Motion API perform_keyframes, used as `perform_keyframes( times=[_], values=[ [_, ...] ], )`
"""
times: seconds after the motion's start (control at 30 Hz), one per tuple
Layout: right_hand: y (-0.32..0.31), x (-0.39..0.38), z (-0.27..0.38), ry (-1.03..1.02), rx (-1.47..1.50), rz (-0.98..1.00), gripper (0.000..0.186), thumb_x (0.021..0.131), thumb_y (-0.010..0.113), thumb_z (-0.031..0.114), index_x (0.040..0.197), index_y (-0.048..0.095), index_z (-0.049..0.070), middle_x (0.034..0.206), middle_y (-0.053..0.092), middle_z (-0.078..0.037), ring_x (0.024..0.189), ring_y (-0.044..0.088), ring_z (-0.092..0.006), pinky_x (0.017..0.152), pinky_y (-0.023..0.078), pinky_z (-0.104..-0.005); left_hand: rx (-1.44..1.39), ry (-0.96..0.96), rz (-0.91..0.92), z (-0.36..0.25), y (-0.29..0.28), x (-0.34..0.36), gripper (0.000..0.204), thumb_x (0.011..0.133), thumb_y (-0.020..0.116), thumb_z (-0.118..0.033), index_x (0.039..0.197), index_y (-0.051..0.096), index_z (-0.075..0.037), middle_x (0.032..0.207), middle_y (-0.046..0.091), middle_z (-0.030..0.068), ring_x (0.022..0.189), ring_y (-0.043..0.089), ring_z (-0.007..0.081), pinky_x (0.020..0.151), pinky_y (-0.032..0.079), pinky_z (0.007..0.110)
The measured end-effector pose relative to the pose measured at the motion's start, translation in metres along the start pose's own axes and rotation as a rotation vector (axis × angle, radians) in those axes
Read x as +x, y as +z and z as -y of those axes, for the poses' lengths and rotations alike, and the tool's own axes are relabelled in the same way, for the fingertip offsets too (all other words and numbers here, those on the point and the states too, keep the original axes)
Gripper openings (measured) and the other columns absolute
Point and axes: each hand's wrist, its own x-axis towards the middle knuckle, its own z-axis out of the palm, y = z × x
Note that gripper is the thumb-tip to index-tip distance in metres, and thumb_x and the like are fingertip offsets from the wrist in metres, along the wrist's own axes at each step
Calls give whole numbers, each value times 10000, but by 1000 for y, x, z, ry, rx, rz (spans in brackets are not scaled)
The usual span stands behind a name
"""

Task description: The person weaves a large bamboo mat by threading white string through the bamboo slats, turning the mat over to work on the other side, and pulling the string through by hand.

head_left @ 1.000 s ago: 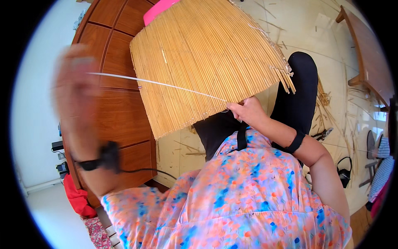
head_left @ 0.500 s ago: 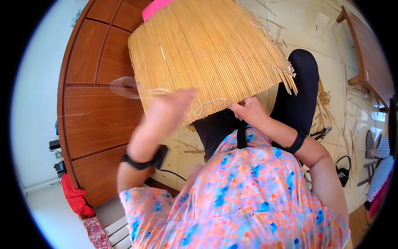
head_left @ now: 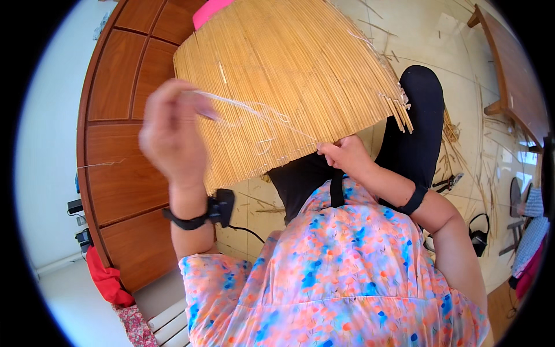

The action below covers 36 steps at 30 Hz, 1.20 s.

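Observation:
A large mat of thin yellow stalks (head_left: 277, 69) slopes over my lap, its near edge bound with white stitches. My left hand (head_left: 173, 130), smeared by motion, is raised over the mat's left side with its fingers closed on a white thread (head_left: 237, 104). This thread runs across the stalks, partly doubled with a loose loop, to the near edge by my right hand (head_left: 348, 153). There my right thumb and fingers pinch the mat's edge. Some fingers of that hand are hidden beneath it.
A brown wooden cabinet (head_left: 124, 156) stands close on the left. Uneven stalk ends (head_left: 400, 113) stick out at the mat's right corner. Loose stalks and pliers-like cutters (head_left: 450, 183) lie on the tiled floor. A wooden bench (head_left: 511, 75) is at the far right. Something pink (head_left: 211, 11) shows behind the mat.
My left hand has swung left and up from the mat's near edge, drawing the thread out into a longer line. My right hand has stayed at the edge.

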Motion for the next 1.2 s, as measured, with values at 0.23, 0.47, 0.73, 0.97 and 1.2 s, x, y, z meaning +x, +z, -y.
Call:
perform_keyframes(
  times=[0.23, 0.47, 0.73, 0.97, 1.2],
  values=[
    [3, -4, 4, -108, -19, -43, 359, 867, 700, 303, 664, 671, 8, 562, 605, -35, 510, 564, -94, 488, 444, -258, -414, 64, -198, -9, -14, 47, 152, 1013, 449, 6, 1041, 593, 46, 851, 678, 137, 717, 681, 203, 681, 572, 294],
    [8, -4, 1, -95, -40, -13, 348, 890, 689, 288, 670, 636, 23, 563, 596, -32, 512, 561, -97, 491, 442, -252, 1337, -154, 170, 78, -72, 69, 132, 918, 646, -94, 1029, 691, -39, 858, 684, 112, 778, 682, 184, 673, 533, 303],
    [8, -7, 8, -33, 106, -5, 296, 913, 666, 244, 697, 621, 47, 571, 580, -13, 502, 533, -85, 457, 415, -253, -81, -129, 706, 11, 55, -57, 148, 808, 720, 6, 948, 679, -20, 797, 617, 109, 702, 616, 233, 626, 499, 307],
    [8, -6, 3, -27, 172, 3, 219, 888, 664, 183, 740, 638, 24, 601, 597, -21, 514, 541, -84, 472, 428, -248, -28, 6, 611, 14, 83, -96, 138, 811, 685, 31, 940, 647, -2, 828, 611, 133, 702, 627, 284, 611, 488, 325],
    [4, -8, 11, -5, 6, 7, 293, 890, 694, 252, 695, 621, 46, 589, 570, -4, 510, 500, -73, 467, 392, -240, -181, -196, 278, 17, 55, -57, 66, 923, 598, 1, 983, 627, -5, 829, 604, 44, 708, 617, 145, 654, 483, 264]
  ],
)
